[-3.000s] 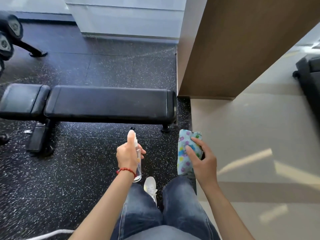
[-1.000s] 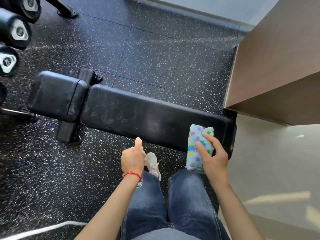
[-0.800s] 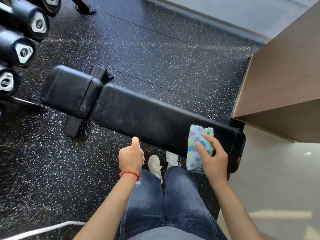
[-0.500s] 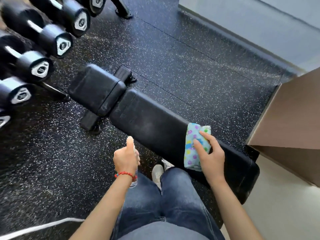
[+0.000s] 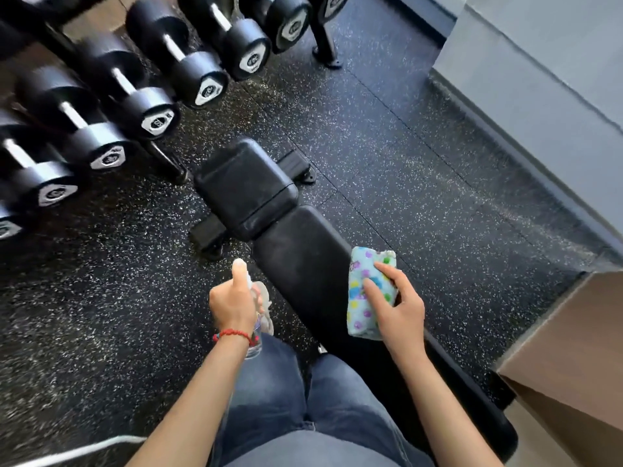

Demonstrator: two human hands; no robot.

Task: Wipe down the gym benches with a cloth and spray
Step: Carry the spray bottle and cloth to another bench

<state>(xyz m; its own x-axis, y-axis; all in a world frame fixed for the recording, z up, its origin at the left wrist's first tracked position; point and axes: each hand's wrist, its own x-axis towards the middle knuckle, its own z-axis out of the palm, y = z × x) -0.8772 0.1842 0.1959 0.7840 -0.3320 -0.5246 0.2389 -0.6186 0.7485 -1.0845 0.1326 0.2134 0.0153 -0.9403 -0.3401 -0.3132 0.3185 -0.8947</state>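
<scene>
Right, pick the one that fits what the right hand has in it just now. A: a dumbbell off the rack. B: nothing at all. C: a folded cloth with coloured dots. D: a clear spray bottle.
C: the right hand grips the folded cloth with coloured dots over the black bench, while the left hand holds the spray bottle.

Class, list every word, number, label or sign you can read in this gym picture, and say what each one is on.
Nothing can be read.
Dumbbell end plates: silver labels with dark marks, too blurred to read.
Spray bottle in the left hand: no print can be made out.
Cloth in the right hand: coloured spots only, no words.
Bench: no label shows.
</scene>
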